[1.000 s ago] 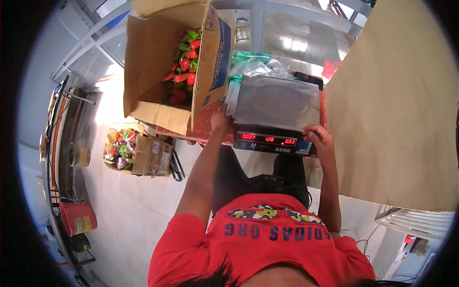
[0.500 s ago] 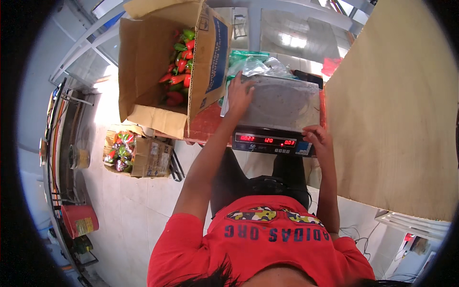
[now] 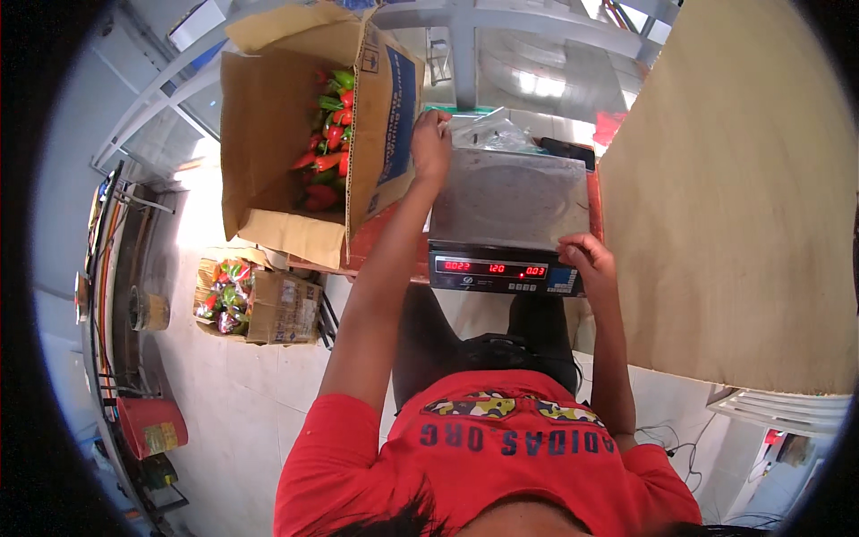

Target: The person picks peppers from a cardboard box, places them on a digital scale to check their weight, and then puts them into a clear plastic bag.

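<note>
My left hand (image 3: 431, 148) is at the back left corner of a digital scale (image 3: 510, 197), beside the cardboard box's wall. Its fingers are bent together at the edge of a clear plastic bag (image 3: 497, 134), which they seem to pinch. The bag lies behind the scale's bare metal plate, with a green-edged part under it. Over the right front corner of the scale, next to its lit red display (image 3: 492, 268) and keypad (image 3: 562, 279), my right hand (image 3: 591, 257) has its fingers curled in. Whatever they may hold is hidden.
A large open cardboard box (image 3: 277, 228) with red and green peppers (image 3: 331, 134) leans left of the scale. A smaller box (image 3: 284, 309) of wrapped peppers is on the floor. A black object (image 3: 568, 150) lies behind the scale; a tan board (image 3: 725, 224) rises at right.
My left hand has closed from spread fingers and drawn back toward the large box. The plastic behind the scale has shifted. My right hand stays by the keypad, its fingers more curled.
</note>
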`<state>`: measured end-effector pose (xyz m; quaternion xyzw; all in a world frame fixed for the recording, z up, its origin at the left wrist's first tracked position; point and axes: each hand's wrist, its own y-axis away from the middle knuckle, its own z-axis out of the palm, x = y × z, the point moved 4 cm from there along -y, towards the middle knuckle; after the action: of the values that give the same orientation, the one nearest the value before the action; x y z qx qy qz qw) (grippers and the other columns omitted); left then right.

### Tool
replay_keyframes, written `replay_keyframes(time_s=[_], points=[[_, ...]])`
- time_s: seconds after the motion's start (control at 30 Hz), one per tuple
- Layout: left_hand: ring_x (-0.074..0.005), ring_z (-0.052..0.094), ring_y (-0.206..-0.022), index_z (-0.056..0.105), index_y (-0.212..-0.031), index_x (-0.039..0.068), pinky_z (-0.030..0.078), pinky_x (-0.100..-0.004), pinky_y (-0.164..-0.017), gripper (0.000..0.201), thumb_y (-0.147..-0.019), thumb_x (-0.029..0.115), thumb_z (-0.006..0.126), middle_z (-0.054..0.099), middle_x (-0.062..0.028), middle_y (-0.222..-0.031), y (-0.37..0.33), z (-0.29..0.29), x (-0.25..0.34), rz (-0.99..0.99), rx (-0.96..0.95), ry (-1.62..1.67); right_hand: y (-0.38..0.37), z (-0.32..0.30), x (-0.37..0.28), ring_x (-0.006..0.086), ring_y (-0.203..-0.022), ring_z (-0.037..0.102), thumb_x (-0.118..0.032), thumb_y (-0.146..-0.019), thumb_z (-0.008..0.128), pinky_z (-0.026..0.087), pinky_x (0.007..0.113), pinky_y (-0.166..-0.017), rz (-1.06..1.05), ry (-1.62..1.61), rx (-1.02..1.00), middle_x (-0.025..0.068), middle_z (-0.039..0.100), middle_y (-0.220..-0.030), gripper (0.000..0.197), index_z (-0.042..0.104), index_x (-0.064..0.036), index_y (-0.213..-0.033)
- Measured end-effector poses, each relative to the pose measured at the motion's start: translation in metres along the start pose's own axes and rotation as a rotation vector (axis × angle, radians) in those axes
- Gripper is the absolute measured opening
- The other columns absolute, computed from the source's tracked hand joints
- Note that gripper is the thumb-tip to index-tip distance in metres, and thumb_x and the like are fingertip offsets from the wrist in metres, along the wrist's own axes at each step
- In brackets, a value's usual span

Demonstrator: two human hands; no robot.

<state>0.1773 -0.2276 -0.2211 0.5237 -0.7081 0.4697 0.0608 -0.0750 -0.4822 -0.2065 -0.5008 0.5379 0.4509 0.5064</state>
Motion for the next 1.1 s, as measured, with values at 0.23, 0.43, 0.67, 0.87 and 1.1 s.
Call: replay_keyframes(time_s=[0.23,0.43,0.67,0.87,1.1], points=[[-0.0056,0.049,-0.067,0.060,-0.091,0.003,0.040,-0.0197,-0.062,0.005,-0.086,0.002,0.059,0.056,0.0012,-0.076,0.015,-0.067,0.071,-0.189,-0.011,0.690,-0.035,0.050,-0.028,0.0199,-0.091,0.061,-0.011,-0.079,0.065,0.049,0.033,-0.081,-0.214,0.197,0.111,0.0097,0.061,-0.105,0.042,0.054,-0.0035,-0.119],[-0.0011,0.042,-0.065,0.060,-0.085,0.007,0.034,-0.0181,-0.057,0.007,-0.091,0.011,0.058,0.054,0.0068,-0.074,0.034,-0.083,0.109,-0.252,-0.180,0.938,-0.055,0.095,-0.096,0.0242,-0.097,0.057,-0.011,-0.072,0.070,0.040,0.036,-0.094,-0.733,0.613,0.236,0.0077,0.056,-0.114,0.054,0.052,-0.0077,-0.122],[-0.0001,0.038,-0.059,0.054,-0.072,0.012,0.031,-0.0180,-0.053,0.024,-0.090,0.024,0.063,0.048,0.0087,-0.065,0.052,-0.070,0.116,-0.439,-0.254,1.235,-0.066,0.110,-0.064,0.0198,-0.104,0.055,-0.013,-0.074,0.071,0.040,0.035,-0.094,-0.341,0.106,-0.022,0.0088,0.058,-0.110,0.042,0.055,-0.0040,-0.113],[-0.0017,0.044,-0.060,0.058,-0.079,0.012,0.036,-0.0176,-0.056,0.021,-0.089,0.030,0.064,0.052,0.0080,-0.069,0.065,-0.056,0.122,-0.570,-0.365,1.324,-0.064,0.100,-0.051,0.0124,-0.085,0.056,-0.007,-0.080,0.064,0.045,0.027,-0.081,-0.521,0.224,0.144,0.0051,0.058,-0.092,0.022,0.058,-0.0022,-0.100],[-0.0027,0.047,-0.075,0.064,-0.090,0.006,0.038,-0.0195,-0.070,0.016,-0.086,0.022,0.066,0.056,0.0062,-0.079,0.082,-0.061,0.122,-0.490,-0.697,1.140,-0.082,0.051,0.026,0.0114,-0.084,0.058,-0.012,-0.085,0.059,0.048,0.027,-0.075,-0.523,0.289,0.266,0.0052,0.060,-0.093,0.022,0.059,0.0009,-0.103]])
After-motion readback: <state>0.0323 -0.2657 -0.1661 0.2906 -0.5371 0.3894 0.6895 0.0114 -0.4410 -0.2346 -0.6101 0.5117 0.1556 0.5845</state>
